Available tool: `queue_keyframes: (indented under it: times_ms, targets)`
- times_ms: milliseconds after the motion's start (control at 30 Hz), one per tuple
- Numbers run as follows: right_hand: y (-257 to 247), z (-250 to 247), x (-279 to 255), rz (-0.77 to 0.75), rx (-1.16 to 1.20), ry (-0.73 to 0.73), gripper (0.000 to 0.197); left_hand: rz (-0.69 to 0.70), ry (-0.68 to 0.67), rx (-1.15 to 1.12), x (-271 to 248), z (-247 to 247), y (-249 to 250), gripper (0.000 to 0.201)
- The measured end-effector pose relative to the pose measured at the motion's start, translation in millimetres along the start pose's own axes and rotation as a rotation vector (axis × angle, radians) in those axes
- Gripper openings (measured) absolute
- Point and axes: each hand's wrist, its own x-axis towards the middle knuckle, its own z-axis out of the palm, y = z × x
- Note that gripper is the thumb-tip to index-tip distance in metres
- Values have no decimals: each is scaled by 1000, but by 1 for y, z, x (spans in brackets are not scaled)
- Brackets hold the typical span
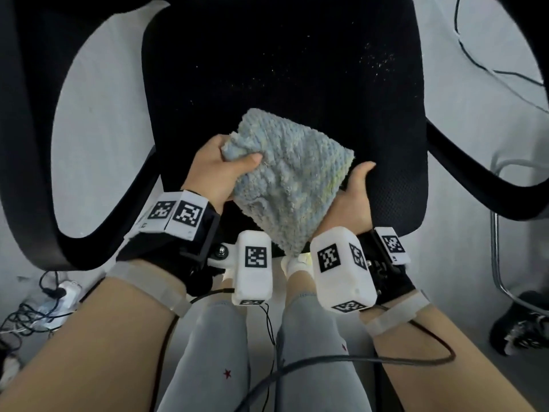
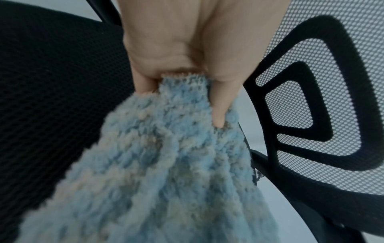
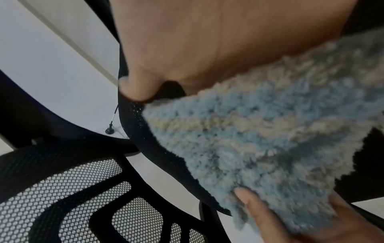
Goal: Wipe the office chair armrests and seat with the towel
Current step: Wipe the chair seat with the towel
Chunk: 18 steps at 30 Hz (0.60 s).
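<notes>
The black mesh chair seat (image 1: 282, 69) fills the middle of the head view, with its curved left armrest (image 1: 26, 144) and right armrest (image 1: 475, 173) on either side. A fluffy blue and cream towel (image 1: 291, 185) hangs just above the seat's front edge. My left hand (image 1: 234, 162) grips the towel's upper left corner, the cloth bunched between thumb and fingers (image 2: 218, 115). My right hand (image 1: 356, 188) lies palm-up under the towel's right side. Its thumb (image 3: 126, 88) is straight and off the cloth, and its fingers are hidden beneath the towel (image 3: 259, 131).
The chair's mesh backrest (image 2: 332, 82) stands beyond the seat. A power strip and tangled cables (image 1: 59, 289) lie on the floor at the left. A chrome frame (image 1: 499, 263) and a dark shoe (image 1: 520, 322) sit at the right. My legs (image 1: 219, 352) stand at the seat's front.
</notes>
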Motion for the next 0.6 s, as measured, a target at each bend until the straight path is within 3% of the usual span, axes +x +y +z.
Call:
queue_keyframes:
  times_ms: [33, 67, 100, 167, 267, 367, 400, 467, 533, 567, 600]
  targets:
    - [1, 4, -8, 74, 18, -59, 54, 20, -6, -1, 1, -1, -1, 25]
    - [0, 0, -8, 34, -175, -112, 66, 39, -19, 4, 0, -2, -1, 24]
    - [4, -2, -12, 104, -291, -249, 66, 58, -30, 16, 1, -3, -2, 24]
    - [-6, -3, -11, 219, -442, -386, 63, 93, -60, 39, 1, -2, -2, 24]
    - [-24, 2, -5, 20, -372, -367, 61, 121, -50, 54, 1, 0, 0, 27]
    - [-42, 18, -10, -437, -545, -337, 31, 179, 37, 169, 7, -5, 1, 52]
    - [-47, 23, -10, -599, -712, -372, 28, 198, 65, 236, 10, -7, 0, 61]
    - [-54, 30, -2, -783, -1265, -456, 53, 208, 130, 389, 17, -9, 0, 80]
    - [-53, 29, 12, -718, -1996, -367, 77, 128, 191, 573, 27, -7, 0, 102]
    - [-50, 28, 16, -692, -2191, -317, 80, 50, 212, 675, 30, -4, -1, 111]
    - [-48, 29, 21, -725, -2233, -323, 80, -34, 227, 765, 34, -1, -4, 120]
